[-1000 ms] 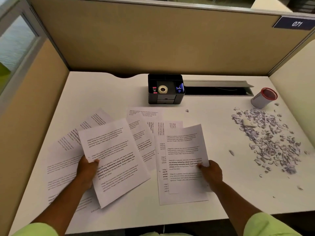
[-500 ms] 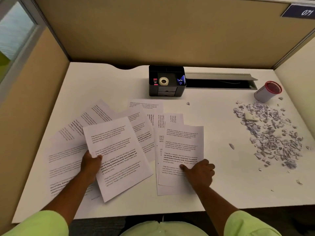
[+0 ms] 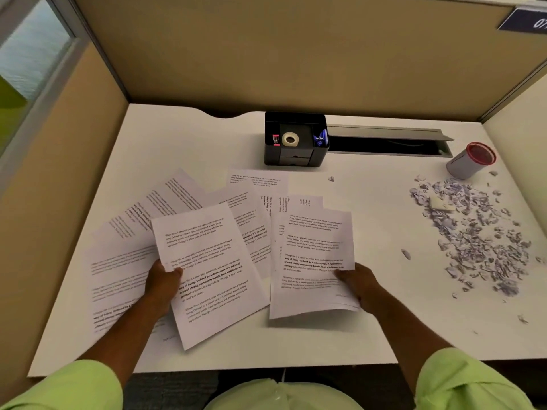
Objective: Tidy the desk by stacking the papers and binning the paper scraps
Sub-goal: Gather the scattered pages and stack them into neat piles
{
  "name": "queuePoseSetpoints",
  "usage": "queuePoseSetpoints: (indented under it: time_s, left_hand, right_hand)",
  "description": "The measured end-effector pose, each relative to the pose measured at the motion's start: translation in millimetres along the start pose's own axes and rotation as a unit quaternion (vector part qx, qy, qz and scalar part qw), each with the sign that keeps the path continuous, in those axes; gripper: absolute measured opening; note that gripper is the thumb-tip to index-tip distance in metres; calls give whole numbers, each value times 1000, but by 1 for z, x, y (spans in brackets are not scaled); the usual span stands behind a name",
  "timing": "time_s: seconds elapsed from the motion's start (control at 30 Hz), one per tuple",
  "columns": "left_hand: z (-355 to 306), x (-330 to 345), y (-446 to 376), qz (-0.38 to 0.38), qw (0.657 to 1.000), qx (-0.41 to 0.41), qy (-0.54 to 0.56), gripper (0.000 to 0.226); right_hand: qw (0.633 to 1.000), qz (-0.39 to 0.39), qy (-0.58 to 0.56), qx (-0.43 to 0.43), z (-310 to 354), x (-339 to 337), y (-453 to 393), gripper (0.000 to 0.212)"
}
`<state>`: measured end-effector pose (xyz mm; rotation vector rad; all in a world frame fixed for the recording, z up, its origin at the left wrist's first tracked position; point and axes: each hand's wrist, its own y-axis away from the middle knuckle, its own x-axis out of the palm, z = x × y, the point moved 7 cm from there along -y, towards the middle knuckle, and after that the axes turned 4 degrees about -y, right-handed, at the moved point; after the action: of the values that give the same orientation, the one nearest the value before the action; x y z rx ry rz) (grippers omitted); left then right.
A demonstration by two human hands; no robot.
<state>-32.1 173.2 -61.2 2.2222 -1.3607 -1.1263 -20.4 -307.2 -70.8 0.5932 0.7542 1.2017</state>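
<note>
Currently my left hand (image 3: 162, 284) grips the left edge of one printed sheet (image 3: 207, 270), thumb on top and fingers curled beneath it. That sheet lies tilted over a fan of further papers (image 3: 142, 232) spread across the left and centre of the white surface (image 3: 183, 143). My right hand (image 3: 359, 285) pinches the lower right edge of a small stack of sheets (image 3: 313, 255), thumb on the printed face, the remaining fingers hidden under the paper. The stack sits just right of the left-hand sheet, its near edge lifted slightly off the surface. More sheets (image 3: 257, 184) protrude behind both, toward the back.

Paper scraps (image 3: 479, 232) lie scattered in a wide patch on the right side of the surface, well apart from the papers; a few stray pieces (image 3: 406, 254) sit between. A red-rimmed cup (image 3: 470, 159) lies tipped at the far end of the patch. A black organiser (image 3: 296, 140) holding a tape roll (image 3: 290, 139) stands at the back centre, beside an open cable tray (image 3: 387, 140).
</note>
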Motion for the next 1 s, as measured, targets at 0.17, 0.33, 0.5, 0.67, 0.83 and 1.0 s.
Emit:
queuePoseSetpoints:
  time_s: [0.17,0.33,0.5,0.67,0.83,1.0]
  left_hand:
    - [-4,-2,2,5,1000,4,16,38]
    - [-21,3,7,26,998,18,55,38]
    - [-49,24,19,127,986,17,108,32]
    - [-90,58,49,256,948,14,188,29]
    - [-123,82,94,360,886,-41,288,32]
    - [-137,85,112,404,878,-33,255,39]
  right_hand:
    - [996,-2,29,-83,32,-16,2,18]
    - [992,41,-41,-109,51,-12,10,19]
    - [978,141,-94,-125,71,19,25,31]
    - [971,196,-76,-116,80,54,42,36]
    - [961,238,-102,-100,85,84,59,54]
    - [933,313,-176,0,75,94,67,59]
